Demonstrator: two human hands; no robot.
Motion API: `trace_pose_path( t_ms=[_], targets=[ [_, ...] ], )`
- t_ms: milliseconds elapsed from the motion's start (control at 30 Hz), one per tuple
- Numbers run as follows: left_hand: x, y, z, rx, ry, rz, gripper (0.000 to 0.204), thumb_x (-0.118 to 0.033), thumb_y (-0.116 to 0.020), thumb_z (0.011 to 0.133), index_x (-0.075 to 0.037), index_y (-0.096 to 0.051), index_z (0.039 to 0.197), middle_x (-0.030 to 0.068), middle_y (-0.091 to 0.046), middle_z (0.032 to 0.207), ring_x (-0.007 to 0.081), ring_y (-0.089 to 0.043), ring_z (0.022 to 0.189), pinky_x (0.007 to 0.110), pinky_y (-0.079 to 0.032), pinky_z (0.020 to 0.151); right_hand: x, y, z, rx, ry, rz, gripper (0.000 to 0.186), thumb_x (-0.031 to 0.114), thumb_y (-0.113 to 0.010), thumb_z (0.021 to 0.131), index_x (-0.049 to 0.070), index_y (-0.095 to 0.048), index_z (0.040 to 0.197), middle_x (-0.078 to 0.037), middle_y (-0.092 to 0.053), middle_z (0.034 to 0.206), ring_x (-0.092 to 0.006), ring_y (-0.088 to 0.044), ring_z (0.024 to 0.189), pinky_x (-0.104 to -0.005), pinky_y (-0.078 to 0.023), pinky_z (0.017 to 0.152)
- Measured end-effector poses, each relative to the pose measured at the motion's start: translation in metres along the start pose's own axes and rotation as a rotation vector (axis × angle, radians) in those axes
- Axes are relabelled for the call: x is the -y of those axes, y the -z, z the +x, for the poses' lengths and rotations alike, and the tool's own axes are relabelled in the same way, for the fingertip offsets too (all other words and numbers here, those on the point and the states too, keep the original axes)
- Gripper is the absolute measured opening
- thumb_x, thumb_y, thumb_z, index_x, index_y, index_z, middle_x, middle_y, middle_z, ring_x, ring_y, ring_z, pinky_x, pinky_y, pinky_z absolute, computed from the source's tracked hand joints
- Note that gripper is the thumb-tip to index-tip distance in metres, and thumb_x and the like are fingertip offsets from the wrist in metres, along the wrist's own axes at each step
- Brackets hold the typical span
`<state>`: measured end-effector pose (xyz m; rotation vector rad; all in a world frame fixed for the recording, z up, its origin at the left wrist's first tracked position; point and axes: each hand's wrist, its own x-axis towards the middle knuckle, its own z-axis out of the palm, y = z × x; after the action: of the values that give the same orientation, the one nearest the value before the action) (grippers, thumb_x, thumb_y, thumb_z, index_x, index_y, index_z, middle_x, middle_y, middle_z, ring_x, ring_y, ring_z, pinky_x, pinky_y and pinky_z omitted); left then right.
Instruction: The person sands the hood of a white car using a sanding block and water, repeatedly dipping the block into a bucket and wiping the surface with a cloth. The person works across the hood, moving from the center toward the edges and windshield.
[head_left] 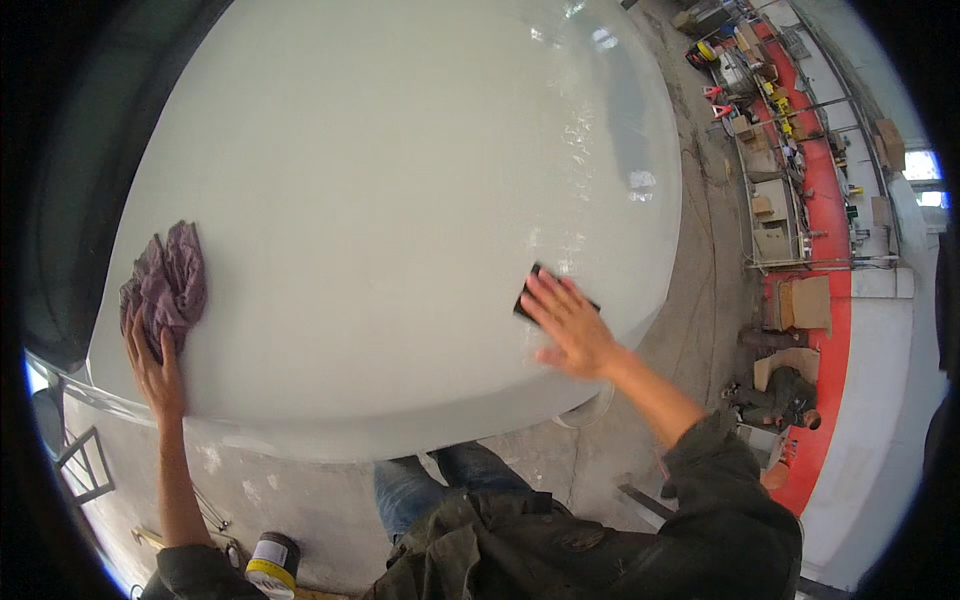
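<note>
My left hand (pixel 158 372) rests near the left edge of a large pale, glossy vehicle panel (pixel 380 200), its fingers on a crumpled mauve cloth (pixel 165 275) that lies against the panel. On the right part of the panel, my right hand (pixel 575 330) holds a black rectangular pad (pixel 524 306) down under its fingers. Above the pad, whitish wet-looking streaks run along the surface. Dark glass (pixel 80 230) borders the panel's left side.
Along the right wall stand cluttered shelves (pixel 775 200) and cardboard (pixel 805 305); a co-worker (pixel 785 400) is low down there. A cable crosses the concrete floor (pixel 700 300). A bucket (pixel 272 560) and a metal frame (pixel 85 465) are at the lower left.
</note>
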<state>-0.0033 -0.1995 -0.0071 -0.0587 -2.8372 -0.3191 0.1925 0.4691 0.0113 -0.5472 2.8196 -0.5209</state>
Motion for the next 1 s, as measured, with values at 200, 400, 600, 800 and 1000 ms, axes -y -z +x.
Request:
trace_pose_path(
  t_ms=[200, 400, 600, 800, 1000],
  targets=[
    [-0.015, 0.004, 0.004, 0.007, 0.004, -0.060, 0.060, -0.043, -0.055, 0.107, -0.010, -0.048, 0.157, 0.0176, -0.045, 0.162, 0.0391, -0.038, 0.152, 0.049, -0.028, 0.127, -0.143, 0.064, 0.130, -0.415, -0.168, -0.256, 0.078, 0.050, -0.054, 0.105, 0.010, -0.028, 0.167, -0.013, -0.022, 0.176, -0.0327, -0.018, 0.163, -0.0522, -0.012, 0.131],
    [-0.007, 0.000, 0.007, 0.008, -0.035, -0.046, 0.060, -0.042, -0.054, 0.108, -0.008, -0.047, 0.158, 0.0196, -0.044, 0.163, 0.0388, -0.038, 0.153, 0.049, -0.028, 0.126, -0.138, 0.041, 0.126, -0.461, -0.322, -0.257, 0.080, 0.053, -0.052, 0.106, 0.009, -0.027, 0.168, -0.013, -0.020, 0.176, -0.0318, -0.017, 0.163, -0.0538, -0.014, 0.131],
    [0.010, -0.003, 0.004, 0.023, -0.078, -0.045, 0.063, -0.044, -0.052, 0.109, -0.009, -0.042, 0.161, 0.0192, -0.039, 0.166, 0.0370, -0.032, 0.157, 0.047, -0.023, 0.129, -0.010, -0.003, 0.016, -0.250, -0.196, -0.107, 0.083, 0.056, -0.054, 0.104, 0.010, -0.029, 0.167, -0.013, -0.017, 0.177, -0.0328, -0.015, 0.163, -0.0543, -0.013, 0.131],
    [-0.199, -0.018, 0.033, 0.271, -0.138, -0.222, 0.063, -0.030, -0.061, 0.105, -0.011, -0.040, 0.161, 0.0154, -0.031, 0.172, 0.0339, -0.020, 0.161, 0.050, -0.016, 0.132, -0.020, -0.001, 0.003, -0.243, -0.251, -0.153, 0.082, 0.057, -0.051, 0.104, 0.011, -0.027, 0.168, -0.011, -0.016, 0.178, -0.0300, -0.012, 0.164, -0.0502, -0.007, 0.133],
    [-0.386, -0.079, 0.048, -0.035, -0.268, -0.369, 0.075, -0.046, -0.071, 0.094, -0.013, -0.044, 0.156, 0.0257, -0.031, 0.166, 0.0550, -0.016, 0.155, 0.064, -0.014, 0.128, -0.003, -0.005, 0.015, -0.247, -0.269, -0.078, 0.080, 0.049, -0.055, 0.103, 0.010, -0.028, 0.168, -0.011, -0.019, 0.177, -0.0319, -0.013, 0.164, -0.0522, -0.008, 0.132]
  ],
)
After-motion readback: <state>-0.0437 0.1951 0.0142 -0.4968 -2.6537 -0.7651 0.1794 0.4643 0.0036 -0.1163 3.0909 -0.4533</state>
